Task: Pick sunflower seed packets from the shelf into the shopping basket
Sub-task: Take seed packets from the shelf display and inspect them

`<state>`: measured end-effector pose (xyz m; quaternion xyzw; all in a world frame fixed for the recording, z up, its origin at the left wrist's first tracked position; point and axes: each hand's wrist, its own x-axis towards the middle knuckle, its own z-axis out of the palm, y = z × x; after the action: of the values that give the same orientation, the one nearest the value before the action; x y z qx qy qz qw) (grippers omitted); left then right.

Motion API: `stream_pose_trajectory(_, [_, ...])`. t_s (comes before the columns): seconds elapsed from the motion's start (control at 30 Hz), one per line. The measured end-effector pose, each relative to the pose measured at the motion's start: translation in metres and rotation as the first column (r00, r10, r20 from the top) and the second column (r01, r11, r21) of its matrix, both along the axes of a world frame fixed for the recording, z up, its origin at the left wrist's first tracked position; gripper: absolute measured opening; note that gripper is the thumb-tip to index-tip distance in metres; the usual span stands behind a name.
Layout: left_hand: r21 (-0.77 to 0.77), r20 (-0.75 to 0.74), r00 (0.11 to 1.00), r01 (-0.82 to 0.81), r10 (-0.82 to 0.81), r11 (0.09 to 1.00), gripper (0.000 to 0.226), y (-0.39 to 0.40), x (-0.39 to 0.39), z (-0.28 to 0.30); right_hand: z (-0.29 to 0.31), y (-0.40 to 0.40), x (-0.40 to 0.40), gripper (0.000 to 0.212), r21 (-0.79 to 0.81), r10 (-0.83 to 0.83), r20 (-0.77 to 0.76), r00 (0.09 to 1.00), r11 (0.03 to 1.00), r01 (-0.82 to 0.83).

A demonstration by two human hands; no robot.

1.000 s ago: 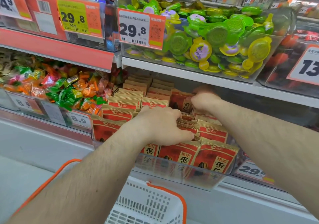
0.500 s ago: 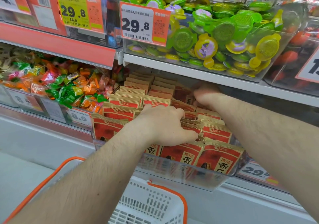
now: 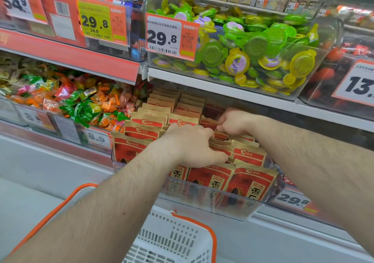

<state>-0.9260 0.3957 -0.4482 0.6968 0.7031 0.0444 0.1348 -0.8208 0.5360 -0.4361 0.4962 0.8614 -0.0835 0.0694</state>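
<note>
Under the white shelf (image 3: 222, 88), both hands stay buried among the sunflower seed packets (image 3: 210, 178): left hand (image 3: 192, 143) and right hand (image 3: 232, 121) each pinching one, none yet over the basket (image 3: 172, 240).

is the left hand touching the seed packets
Touching. The head view shows the left hand lying on the tops of the seed packets in the middle of the bin, its fingers curled down among them and its thumb against a packet edge, with no gap.
</note>
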Motion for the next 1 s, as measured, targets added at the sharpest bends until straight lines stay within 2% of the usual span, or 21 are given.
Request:
stream_pose_trajectory(0.17, [0.01,-0.001,1.0,-0.026,0.026,1.0,0.075,-0.003,0.002,0.001,0.011,-0.027,0.021,0.025,0.113,0.091,-0.096,0.991,0.99,-0.08])
stream_pose_trajectory(0.23, [0.099,0.024,0.997,-0.07,0.067,0.993,0.069,-0.007,0.003,-0.002,0.013,-0.041,0.032,0.029,0.184,0.123,-0.154,0.98,0.978,-0.094])
stream_pose_trajectory(0.27, [0.191,0.05,0.993,-0.118,0.11,0.974,0.063,-0.01,0.004,-0.004,0.013,-0.05,0.036,0.031,0.247,0.138,-0.165,0.977,0.964,-0.094])
stream_pose_trajectory(0.37, [0.493,0.183,0.951,-0.307,0.248,0.814,0.042,-0.018,0.004,-0.007,0.008,-0.076,0.048,0.031,0.532,0.225,-0.179,0.958,0.841,-0.098])
stream_pose_trajectory(0.43, [0.584,0.294,0.924,-0.378,0.247,0.719,0.043,-0.023,0.003,-0.009,0.004,-0.094,0.053,0.032,0.654,0.352,-0.283,0.892,0.751,-0.089])
stream_pose_trajectory(0.53, [0.717,0.419,0.908,-0.327,-0.007,0.615,0.038,-0.028,-0.002,-0.012,-0.006,-0.12,0.057,0.033,0.752,0.549,-0.434,0.714,0.657,-0.048])
stream_pose_trajectory(0.63, [0.829,0.413,0.882,-0.261,-0.226,0.495,0.024,-0.04,-0.002,-0.006,-0.01,-0.142,0.056,0.024,0.698,0.577,-0.63,0.52,0.714,0.053])
stream_pose_trajectory(0.7, [0.884,0.376,0.881,-0.246,-0.288,0.398,0.016,-0.051,0.0,0.001,-0.006,-0.152,0.054,0.019,0.552,0.475,-0.796,0.376,0.824,0.13])
stream_pose_trajectory(0.73, [0.887,0.392,0.865,-0.265,-0.313,0.379,0.013,-0.058,0.002,0.004,-0.002,-0.157,0.051,0.015,0.461,0.404,-0.864,0.3,0.875,0.148])
stream_pose_trajectory(0.8, [0.843,0.501,0.788,-0.349,-0.358,0.41,0.017,-0.072,0.006,0.012,0.005,-0.168,0.044,0.014,0.297,0.277,-0.95,0.145,0.944,0.141])
stream_pose_trajectory(0.87, [0.763,0.628,0.678,-0.438,-0.382,0.476,0.015,-0.085,0.006,0.015,0.011,-0.177,0.036,0.014,0.223,0.219,-0.975,0.046,0.969,0.105])
stream_pose_trajectory(0.93, [0.702,0.703,0.591,-0.492,-0.395,0.515,0.01,-0.097,0.003,0.013,0.012,-0.187,0.03,0.015,0.195,0.193,-0.981,0.029,0.978,0.078])
stream_pose_trajectory(1.0, [0.699,0.71,0.576,-0.502,-0.406,0.51,0.008,-0.108,-0.001,0.008,0.011,-0.196,0.024,0.018,0.185,0.184,-0.983,0.025,0.981,0.056])
